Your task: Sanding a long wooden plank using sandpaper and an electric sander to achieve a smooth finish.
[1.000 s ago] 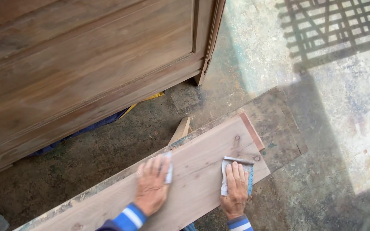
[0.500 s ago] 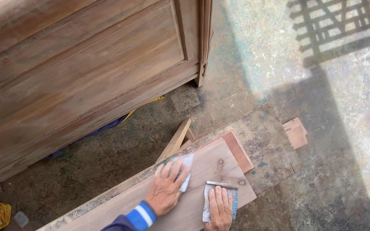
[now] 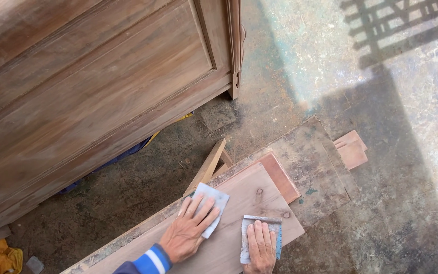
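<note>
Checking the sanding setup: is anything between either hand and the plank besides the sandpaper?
Nothing visible. The left hand presses one sandpaper sheet flat on the plank; the right hand presses another sandpaper piece beside it.

We stand in a woodworking shop — a large brown panelled wooden cabinet [image 3: 97, 96], a stained concrete floor [image 3: 391, 167].

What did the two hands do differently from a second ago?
The left hand slid its pale sandpaper sheet along the plank, closer to the far end and to the right hand. The view also shifted, bringing a reddish scrap on the floor into sight. Unchanged: both palms press flat on their sheets, the right one on its folded sandpaper piece, and the big wooden cabinet stands behind.
</note>
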